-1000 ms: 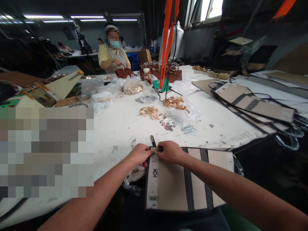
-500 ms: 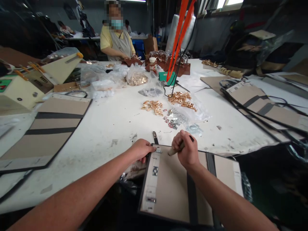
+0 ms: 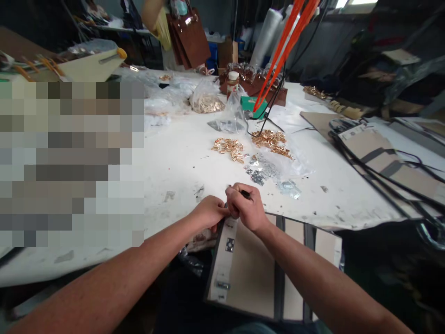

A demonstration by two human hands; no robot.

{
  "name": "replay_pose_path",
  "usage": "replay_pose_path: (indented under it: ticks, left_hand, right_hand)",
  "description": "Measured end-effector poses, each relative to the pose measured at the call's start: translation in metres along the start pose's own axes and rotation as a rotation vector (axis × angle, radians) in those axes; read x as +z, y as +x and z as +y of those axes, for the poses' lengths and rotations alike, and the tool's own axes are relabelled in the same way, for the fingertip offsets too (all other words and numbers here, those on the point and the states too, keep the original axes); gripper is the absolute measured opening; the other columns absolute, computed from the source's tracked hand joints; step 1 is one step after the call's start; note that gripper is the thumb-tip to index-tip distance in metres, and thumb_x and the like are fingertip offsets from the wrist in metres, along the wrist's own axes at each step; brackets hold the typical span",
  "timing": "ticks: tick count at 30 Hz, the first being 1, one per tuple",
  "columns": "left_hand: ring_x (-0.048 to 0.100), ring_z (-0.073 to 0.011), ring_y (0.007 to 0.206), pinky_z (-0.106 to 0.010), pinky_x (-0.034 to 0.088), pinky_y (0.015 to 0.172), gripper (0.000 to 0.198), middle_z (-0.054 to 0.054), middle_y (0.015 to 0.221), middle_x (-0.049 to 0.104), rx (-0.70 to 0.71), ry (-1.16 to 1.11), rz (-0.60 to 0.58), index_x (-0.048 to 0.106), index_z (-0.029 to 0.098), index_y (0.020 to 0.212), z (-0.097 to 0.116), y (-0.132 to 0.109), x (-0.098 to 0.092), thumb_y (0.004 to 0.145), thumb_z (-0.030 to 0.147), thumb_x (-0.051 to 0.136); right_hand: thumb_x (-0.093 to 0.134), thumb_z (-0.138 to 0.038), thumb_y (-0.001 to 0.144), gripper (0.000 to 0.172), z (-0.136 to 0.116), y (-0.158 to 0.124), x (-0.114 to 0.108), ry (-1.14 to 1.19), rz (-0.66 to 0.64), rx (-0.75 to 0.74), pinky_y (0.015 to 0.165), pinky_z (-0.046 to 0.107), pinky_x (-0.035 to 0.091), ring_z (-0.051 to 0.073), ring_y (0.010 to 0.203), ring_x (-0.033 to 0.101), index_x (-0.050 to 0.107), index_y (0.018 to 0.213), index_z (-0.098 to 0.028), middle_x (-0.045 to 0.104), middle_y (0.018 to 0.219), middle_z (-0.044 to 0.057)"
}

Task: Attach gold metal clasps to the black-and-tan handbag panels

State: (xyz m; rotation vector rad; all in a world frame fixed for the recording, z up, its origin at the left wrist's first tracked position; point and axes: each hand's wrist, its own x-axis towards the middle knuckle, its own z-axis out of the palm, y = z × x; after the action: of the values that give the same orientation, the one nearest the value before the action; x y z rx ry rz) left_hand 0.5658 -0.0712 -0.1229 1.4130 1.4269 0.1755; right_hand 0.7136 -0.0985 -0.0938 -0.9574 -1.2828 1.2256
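Observation:
A beige panel [image 3: 255, 260] with dark straps and a dark edge lies tilted over the table's front edge. My left hand [image 3: 210, 213] pinches its top left corner, thumb and fingers together. Right beside it, my right hand [image 3: 245, 204] is wrapped round a tool whose dark end [image 3: 245, 194] sticks out; the rest of the tool is hidden by the fingers. Down the panel's pale left strip are a square metal plate [image 3: 230, 245] and a metal fitting [image 3: 223, 285].
Gold metal pieces [image 3: 228, 148], silver plates [image 3: 261, 168] and a green box [image 3: 253, 106] lie on the white table [image 3: 174, 162]. Orange strands [image 3: 281, 51] hang above. Strapped panels [image 3: 373, 144] rest at the right. Across the table a person [image 3: 160, 28] holds brown bags [image 3: 191, 39].
My right hand has moved left with the tool, up to the panel's corner beside my left hand. The person opposite has lifted brown bags. The view has shifted.

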Motion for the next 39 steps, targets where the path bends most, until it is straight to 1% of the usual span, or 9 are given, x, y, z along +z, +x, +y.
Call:
replay_pose_path:
  ticks: [4, 7, 10, 14, 16, 22, 27, 35, 39]
  left_hand:
    - [0.054, -0.0174, 0.033, -0.024, 0.029, 0.037, 0.034, 0.005, 0.035, 0.044, 0.004, -0.03, -0.005, 0.048, 0.023, 0.059, -0.002, 0.0, -0.001, 0.084, 0.035, 0.068]
    - [0.055, -0.0175, 0.033, -0.024, 0.029, 0.037, 0.036, 0.005, 0.034, 0.043, 0.004, -0.055, -0.016, 0.046, 0.024, 0.059, -0.003, 0.001, -0.002, 0.085, 0.035, 0.069]
    - [0.057, -0.0182, 0.034, -0.023, 0.028, 0.036, 0.037, 0.006, 0.035, 0.041, -0.006, -0.074, -0.029, 0.043, 0.024, 0.06, -0.001, 0.0, -0.003, 0.086, 0.033, 0.068]
    - [0.058, -0.0179, 0.037, -0.023, 0.033, 0.038, 0.032, 0.006, 0.038, 0.046, 0.0, -0.097, -0.075, 0.049, 0.023, 0.064, -0.002, -0.001, -0.006, 0.089, 0.034, 0.065]
    - [0.059, -0.0181, 0.039, -0.024, 0.037, 0.039, 0.031, 0.004, 0.041, 0.051, 0.013, -0.109, -0.11, 0.054, 0.022, 0.065, -0.003, -0.002, -0.008, 0.091, 0.036, 0.062]
    - [0.062, -0.0193, 0.04, -0.024, 0.039, 0.041, 0.03, 0.001, 0.043, 0.056, 0.04, -0.122, -0.135, 0.058, 0.02, 0.069, -0.005, -0.003, -0.013, 0.095, 0.035, 0.057]
    - [0.064, -0.0214, 0.042, -0.025, 0.042, 0.041, 0.032, 0.0, 0.045, 0.059, 0.036, -0.104, -0.123, 0.058, 0.021, 0.068, -0.006, -0.001, -0.013, 0.092, 0.041, 0.062]
    - [0.062, -0.0195, 0.039, -0.024, 0.039, 0.039, 0.031, 0.002, 0.044, 0.057, 0.024, -0.132, -0.096, 0.055, 0.022, 0.068, -0.014, 0.004, -0.007, 0.09, 0.042, 0.062]
    - [0.061, -0.0199, 0.04, -0.026, 0.041, 0.04, 0.029, 0.001, 0.045, 0.058, 0.019, -0.109, -0.09, 0.057, 0.022, 0.071, -0.011, -0.004, -0.005, 0.091, 0.043, 0.057]
  right_hand:
    - [0.069, -0.048, 0.095, 0.049, -0.01, 0.002, -0.005, 0.047, 0.01, -0.081, 0.047, 0.026, 0.035, 0.011, 0.045, 0.041, 0.046, 0.06, -0.023, 0.049, 0.051, -0.005]
    - [0.068, -0.044, 0.096, 0.047, 0.002, -0.005, -0.009, 0.031, 0.048, -0.095, 0.047, 0.026, 0.035, 0.011, 0.046, 0.041, 0.047, 0.06, -0.022, 0.049, 0.052, -0.004]
    - [0.068, -0.039, 0.097, 0.045, 0.009, -0.009, -0.01, 0.008, 0.03, -0.079, 0.047, 0.026, 0.034, 0.011, 0.046, 0.042, 0.048, 0.061, -0.022, 0.049, 0.051, -0.005]
    - [0.069, -0.038, 0.097, 0.044, -0.009, 0.0, 0.0, 0.148, -0.023, -0.162, 0.047, 0.026, 0.034, 0.011, 0.045, 0.04, 0.047, 0.063, -0.022, 0.048, 0.052, -0.006]
    - [0.069, -0.04, 0.097, 0.044, -0.016, 0.006, 0.006, 0.178, -0.045, -0.157, 0.046, 0.026, 0.034, 0.011, 0.045, 0.038, 0.047, 0.063, -0.023, 0.048, 0.052, -0.006]
    - [0.07, -0.041, 0.093, 0.046, -0.007, 0.008, 0.004, -0.113, -0.087, 0.02, 0.048, 0.026, 0.032, 0.011, 0.047, 0.039, 0.047, 0.058, -0.022, 0.046, 0.049, -0.005]
    - [0.068, -0.045, 0.096, 0.046, -0.005, 0.001, -0.002, -0.001, -0.076, -0.116, 0.051, 0.028, 0.036, 0.012, 0.05, 0.042, 0.048, 0.062, -0.022, 0.05, 0.055, -0.004]
    - [0.065, -0.046, 0.097, 0.044, 0.014, -0.011, -0.011, 0.094, -0.011, -0.171, 0.051, 0.028, 0.039, 0.013, 0.049, 0.042, 0.045, 0.065, -0.024, 0.047, 0.055, -0.004]
    - [0.064, -0.043, 0.096, 0.042, 0.005, -0.011, -0.009, -0.093, -0.028, -0.101, 0.054, 0.028, 0.038, 0.013, 0.054, 0.043, 0.048, 0.064, -0.022, 0.049, 0.056, -0.003]
